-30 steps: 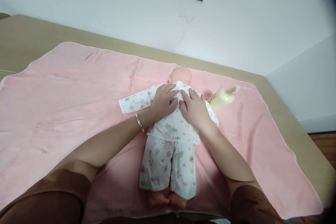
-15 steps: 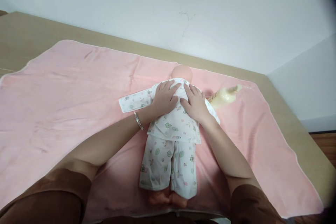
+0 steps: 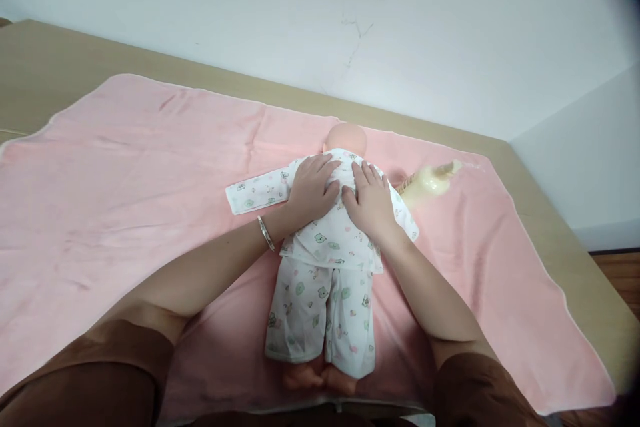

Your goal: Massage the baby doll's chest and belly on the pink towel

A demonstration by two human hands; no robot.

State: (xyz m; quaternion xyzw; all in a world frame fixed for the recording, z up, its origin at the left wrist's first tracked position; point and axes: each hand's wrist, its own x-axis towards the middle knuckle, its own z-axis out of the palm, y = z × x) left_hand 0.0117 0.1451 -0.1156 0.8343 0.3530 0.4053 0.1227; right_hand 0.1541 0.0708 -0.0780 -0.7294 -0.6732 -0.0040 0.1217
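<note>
A baby doll (image 3: 345, 240) in white printed pajamas lies face down, its bald head (image 3: 346, 138) toward the wall and its feet toward me. Flat on the left of its upper back rests my left hand (image 3: 314, 188), fingers stretched out and thumb pointing inward. Level with it on the right side of the back lies my right hand (image 3: 371, 203), its fingers also extended. Between the two thumbs a narrow strip of the shirt shows. One sleeve (image 3: 257, 192) of the doll reaches out to the left. Neither hand grips anything.
Beneath the doll a pink blanket (image 3: 150, 167) covers most of a wooden table (image 3: 200, 67). To the right of the doll lies a pale yellow, shiny object (image 3: 434, 181) with brown markings, its kind unclear. A white wall (image 3: 250, 20) stands behind the table.
Both hands stay on the doll's back. The fingers of my right hand have drawn slightly closer together, and my left fingers have shifted a little. The doll lies as before.
</note>
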